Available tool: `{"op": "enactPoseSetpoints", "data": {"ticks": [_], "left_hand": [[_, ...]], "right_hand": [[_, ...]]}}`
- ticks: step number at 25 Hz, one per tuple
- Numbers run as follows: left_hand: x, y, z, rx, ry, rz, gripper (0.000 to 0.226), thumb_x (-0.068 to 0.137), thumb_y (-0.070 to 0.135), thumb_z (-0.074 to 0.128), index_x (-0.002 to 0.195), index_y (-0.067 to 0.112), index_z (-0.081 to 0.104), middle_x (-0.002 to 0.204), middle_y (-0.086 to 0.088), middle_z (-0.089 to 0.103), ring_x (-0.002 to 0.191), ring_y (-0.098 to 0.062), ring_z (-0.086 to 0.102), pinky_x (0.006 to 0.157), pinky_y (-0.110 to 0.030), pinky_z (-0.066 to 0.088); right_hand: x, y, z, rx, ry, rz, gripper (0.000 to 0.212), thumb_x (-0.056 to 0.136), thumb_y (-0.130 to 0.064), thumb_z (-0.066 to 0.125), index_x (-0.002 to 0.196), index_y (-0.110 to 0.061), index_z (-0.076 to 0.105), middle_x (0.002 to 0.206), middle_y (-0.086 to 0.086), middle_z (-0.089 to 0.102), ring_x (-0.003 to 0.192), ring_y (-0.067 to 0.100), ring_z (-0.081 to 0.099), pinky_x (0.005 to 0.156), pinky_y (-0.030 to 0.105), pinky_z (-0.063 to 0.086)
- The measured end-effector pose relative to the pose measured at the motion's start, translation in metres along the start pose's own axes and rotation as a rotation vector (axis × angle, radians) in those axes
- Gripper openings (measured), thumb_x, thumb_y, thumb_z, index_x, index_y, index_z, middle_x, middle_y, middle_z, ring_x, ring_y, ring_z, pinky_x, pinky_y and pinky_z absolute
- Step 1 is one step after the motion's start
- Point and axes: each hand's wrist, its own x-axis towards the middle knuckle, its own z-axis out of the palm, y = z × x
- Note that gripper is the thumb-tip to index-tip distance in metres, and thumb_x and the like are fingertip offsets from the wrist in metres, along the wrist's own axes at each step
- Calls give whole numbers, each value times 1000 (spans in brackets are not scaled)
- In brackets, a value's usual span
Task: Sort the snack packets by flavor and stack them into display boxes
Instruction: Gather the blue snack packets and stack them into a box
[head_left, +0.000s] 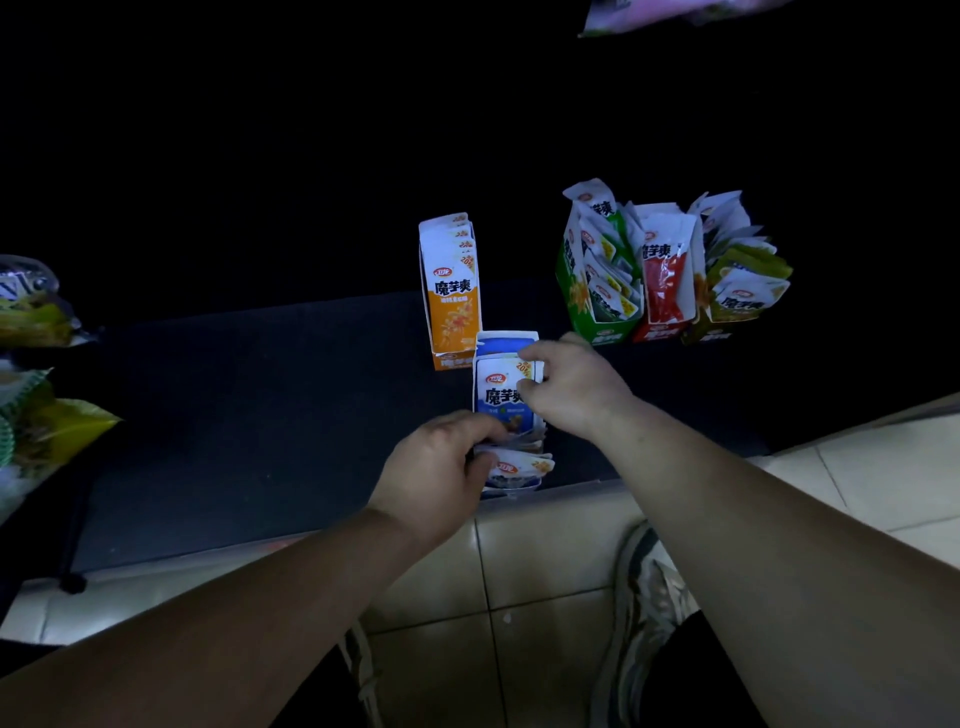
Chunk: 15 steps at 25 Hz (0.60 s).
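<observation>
Pinching the far right corner of the top blue packet (500, 396) with the right hand (571, 389), thumb and forefinger closing on it, other fingers loosely bending. Curling the left hand (436, 467) round the near packets, thumb lying across them, holding the bunch inside the blue box (506, 343). Working right at the near edge of the table (260, 415), with the box's near end sitting on or just past that edge, hard to tell which. Risking a drop to the floor (545, 561) by pressing down or pulling toward the body while seating the packet. Risking also a fanning-out of the near packets, splaying under the left thumb, should that grip ease. Judging the orange box (451, 291) a hazard too: standing upright just beyond the blue box's far left corner, tall and narrow, likely tipping under a push away from the body. Leaving the green box (569, 280) and red box (665, 280) well apart at far right, out of harm. Holding the packet face up, long axis running from the near edge away from the body, logo end pointing away, bottom end pointing back. Matching the box's own long axis, so calling for sliding in lengthwise, not turning.
</observation>
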Motion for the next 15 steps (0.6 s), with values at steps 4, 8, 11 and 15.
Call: {"op": "enactPoseSetpoints", "data": {"ticks": [4,8,11,15], "left_hand": [[0,-4,0,-9,-11,-3,25,92,13,70,112,27,69,109,14,67,100,-7,64,83,-36,57],[0,-6,0,-10,-14,-5,25,90,13,71,112,26,68,109,11,66,99,-10,64,81,-37,58],[0,-6,1,-21,-3,-1,25,89,12,72,110,25,69,108,11,66,97,-10,64,81,-38,57],[-1,-4,1,-29,9,-5,25,90,11,73,110,24,70,107,12,64,96,-7,63,82,-35,57]], "right_hand": [[0,0,3,-49,26,27,37,95,-34,69,131,-29,61,131,2,46,100,25,63,89,42,56],[-2,-2,-3,16,-16,24,29,78,-33,85,84,-26,58,101,-4,50,82,18,59,72,34,53],[-5,2,-7,198,-124,30,26,77,-21,88,76,-20,62,86,-3,60,76,15,58,65,28,48],[-15,6,-15,399,-51,44,12,89,-14,79,84,-16,67,83,-5,64,74,6,58,58,19,43]]}}
